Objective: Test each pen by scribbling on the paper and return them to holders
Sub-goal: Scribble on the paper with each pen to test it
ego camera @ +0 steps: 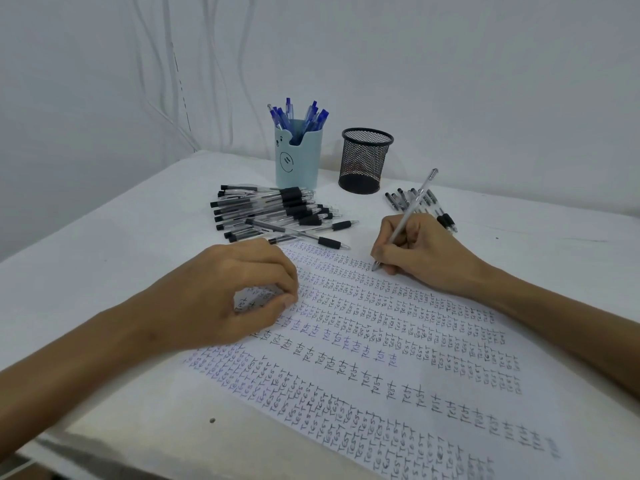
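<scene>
My right hand [420, 252] grips a clear-barrelled pen [415, 206], its tip touching the upper part of the paper [398, 362], which is covered in rows of small "test" scribbles. My left hand [235, 296] rests curled on the paper's left side, fingertips pressing the sheet, holding nothing. A light blue bear-face holder [298, 157] at the back carries several blue pens. Beside it stands a black mesh holder [365, 161] that looks empty. A pile of black pens [277, 213] lies in front of the blue holder.
A smaller group of black pens [415, 200] lies behind my right hand. The white table [104, 258] ends at a front edge low on the left. A white wall with hanging cables stands behind.
</scene>
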The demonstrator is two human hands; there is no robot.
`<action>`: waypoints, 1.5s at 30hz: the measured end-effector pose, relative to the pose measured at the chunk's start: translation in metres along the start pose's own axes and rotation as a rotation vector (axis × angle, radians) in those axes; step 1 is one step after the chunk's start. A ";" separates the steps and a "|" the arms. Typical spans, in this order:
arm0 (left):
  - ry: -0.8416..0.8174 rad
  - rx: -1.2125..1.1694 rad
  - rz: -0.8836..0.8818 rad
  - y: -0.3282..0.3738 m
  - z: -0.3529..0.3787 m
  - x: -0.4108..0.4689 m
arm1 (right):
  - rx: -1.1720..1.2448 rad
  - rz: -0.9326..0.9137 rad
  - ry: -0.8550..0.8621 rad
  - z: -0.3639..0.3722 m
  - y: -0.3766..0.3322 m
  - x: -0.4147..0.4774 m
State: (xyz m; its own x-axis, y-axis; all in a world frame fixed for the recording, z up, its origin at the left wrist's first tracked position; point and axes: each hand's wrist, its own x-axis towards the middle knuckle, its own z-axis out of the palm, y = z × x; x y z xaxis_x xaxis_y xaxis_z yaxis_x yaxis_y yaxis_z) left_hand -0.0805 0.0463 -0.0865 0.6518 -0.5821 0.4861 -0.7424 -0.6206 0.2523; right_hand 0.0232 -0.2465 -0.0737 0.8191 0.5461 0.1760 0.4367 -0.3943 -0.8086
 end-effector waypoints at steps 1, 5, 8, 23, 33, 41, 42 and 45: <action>-0.002 -0.001 -0.001 0.000 0.000 0.000 | -0.004 0.000 0.001 0.000 0.000 0.000; -0.002 -0.001 0.000 0.000 0.000 0.000 | 0.002 0.009 0.040 0.001 0.000 0.001; 0.000 0.007 0.004 0.001 -0.001 0.000 | -0.012 0.002 0.029 0.001 0.000 0.000; 0.001 0.011 0.006 0.000 0.000 0.000 | -0.041 -0.018 0.080 0.003 0.003 0.001; 0.005 0.017 0.016 -0.003 0.002 0.000 | 0.206 0.106 0.162 0.002 -0.001 0.003; -0.160 0.142 -0.026 0.010 -0.027 0.010 | -0.018 0.044 0.166 0.008 -0.017 -0.024; -0.172 0.163 -0.011 0.019 -0.029 0.015 | -0.055 0.038 0.166 0.010 -0.024 -0.036; -0.166 0.173 0.036 0.044 -0.028 0.035 | -0.106 -0.006 0.187 0.014 -0.043 -0.072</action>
State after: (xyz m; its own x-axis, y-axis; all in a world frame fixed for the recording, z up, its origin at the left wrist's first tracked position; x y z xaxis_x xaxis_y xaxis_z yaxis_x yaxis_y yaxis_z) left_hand -0.0951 0.0137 -0.0347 0.6523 -0.6754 0.3441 -0.7376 -0.6702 0.0829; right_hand -0.0597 -0.2588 -0.0593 0.8668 0.4057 0.2900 0.4705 -0.4723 -0.7454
